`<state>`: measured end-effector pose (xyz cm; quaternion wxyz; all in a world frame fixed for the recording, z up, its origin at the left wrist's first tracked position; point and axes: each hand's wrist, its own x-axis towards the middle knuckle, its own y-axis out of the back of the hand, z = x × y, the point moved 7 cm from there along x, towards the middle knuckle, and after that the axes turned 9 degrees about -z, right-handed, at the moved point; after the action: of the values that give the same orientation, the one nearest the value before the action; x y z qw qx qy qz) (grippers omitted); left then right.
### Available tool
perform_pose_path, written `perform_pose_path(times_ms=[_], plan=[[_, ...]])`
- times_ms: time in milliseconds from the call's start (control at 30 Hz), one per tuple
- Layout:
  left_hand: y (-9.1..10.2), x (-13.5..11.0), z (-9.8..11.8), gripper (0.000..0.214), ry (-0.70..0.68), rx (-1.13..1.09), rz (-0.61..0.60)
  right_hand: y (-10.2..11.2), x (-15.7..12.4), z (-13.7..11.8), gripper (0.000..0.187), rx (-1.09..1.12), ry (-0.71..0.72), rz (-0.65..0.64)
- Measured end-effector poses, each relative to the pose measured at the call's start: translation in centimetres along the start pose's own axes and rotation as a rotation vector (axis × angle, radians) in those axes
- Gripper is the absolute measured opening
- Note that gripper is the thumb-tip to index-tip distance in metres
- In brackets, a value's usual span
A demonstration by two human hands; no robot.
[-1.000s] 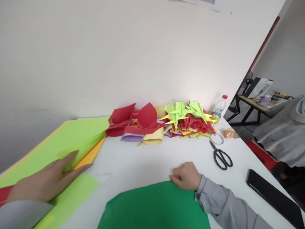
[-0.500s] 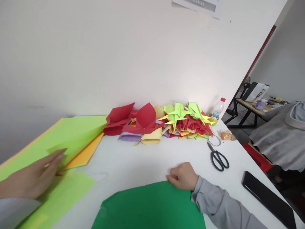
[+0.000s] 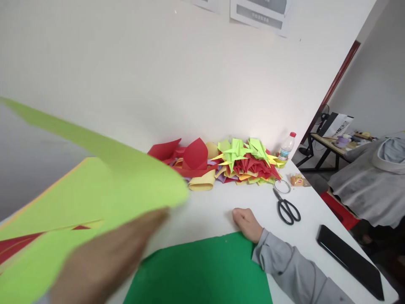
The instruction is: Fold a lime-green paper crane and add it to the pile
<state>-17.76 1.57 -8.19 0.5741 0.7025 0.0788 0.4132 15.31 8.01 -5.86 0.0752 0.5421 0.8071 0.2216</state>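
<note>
A head-worn camera looks forward and down over the table (image 3: 205, 213).

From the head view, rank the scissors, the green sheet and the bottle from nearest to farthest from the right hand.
Measured from the right hand:
1. Green sheet: its far right corner is at the hand.
2. Scissors: on the table, to the hand's right and a little beyond.
3. Bottle: farther back, right of the folded-paper pile.

Apparently a craft workroom: lime-green sheet (image 3: 133, 177), scissors (image 3: 282, 200), folded-paper pile (image 3: 245, 162), printed wall notices (image 3: 259, 15).
</note>
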Motion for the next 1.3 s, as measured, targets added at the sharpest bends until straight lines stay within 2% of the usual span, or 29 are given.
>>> perform_pose_path(times_ms=[100,133,167,200,267,367,467,567,633,700,767,867,933,1067,1133,1200,1300], plan=[[1.2,10.0,9.8,0.039,-0.149,0.048,-0.034,0.4,-0.6,-0.6,0.067,0.106,0.015,0.014],[1.5,12.1,13.1,0.04,-0.256,0.065,-0.04,0.5,-0.9,-1.0,0.069,0.16,0.031,0.018],[1.5,13.6,15.6,0.041,-0.291,0.063,-0.071,0.6,-1.3,-1.4,0.069,0.223,0.044,0.028],[1.5,14.6,17.4,0.043,-0.309,0.052,-0.072,0.7,-1.7,-1.8,0.066,0.295,0.053,0.047],[0.9,15.3,19.7,0.038,-0.323,0.012,-0.111,1.1,-2.6,-2.3,0.053,0.432,0.038,0.102],[-0.3,15.2,20.8,0.037,-0.311,-0.124,-0.161,1.6,-3.9,-2.1,0.042,0.556,-0.04,0.135],[-0.9,15.2,21.0,0.044,-0.34,-0.306,-0.231,2.2,-5.0,-1.1,0.042,0.584,-0.126,0.131],[-0.3,15.3,19.5,0.05,-0.343,-0.457,-0.233,3.1,-5.6,0.0,0.04,0.57,-0.188,0.107],[0.7,15.4,16.6,0.047,-0.252,-0.484,-0.091,3.7,-5.7,0.6,0.039,0.594,-0.219,0.06],[1.2,15.0,12.7,0.042,-0.119,-0.454,0.088,4.5,-5.6,1.2,0.041,0.654,-0.244,0.009],[0.6,14.4,9.0,0.042,0.037,-0.416,0.16,5.0,-5.6,1.9,0.041,0.739,-0.306,-0.07],[-0.6,13.7,6.4,0.043,0.038,-0.368,0.224,5.6,-5.7,2.9,0.04,0.785,-0.404,-0.215],[-1.7,13.5,6.3,0.047,-0.005,-0.367,0.154,6.4,-5.6,3.5,0.038,0.793,-0.412,-0.231],[-3.9,13.4,7.5,0.05,-0.072,-0.392,-0.151,7.3,-5.4,5.1,0.036,0.789,-0.434,-0.231],[-4.6,13.2,8.2,0.073,-0.098,-0.404,-0.27,7.7,-5.2,5.7,0.035,0.787,-0.433,-0.203],[-5.2,13.0,8.6,0.09,-0.111,-0.405,-0.348,8.3,-5.0,5.9,0.035,0.789,-0.42,-0.162],[-5.7,12.9,8.8,0.089,-0.102,-0.367,-0.377,9.0,-5.0,5.6,0.033,0.799,-0.377,-0.088]])
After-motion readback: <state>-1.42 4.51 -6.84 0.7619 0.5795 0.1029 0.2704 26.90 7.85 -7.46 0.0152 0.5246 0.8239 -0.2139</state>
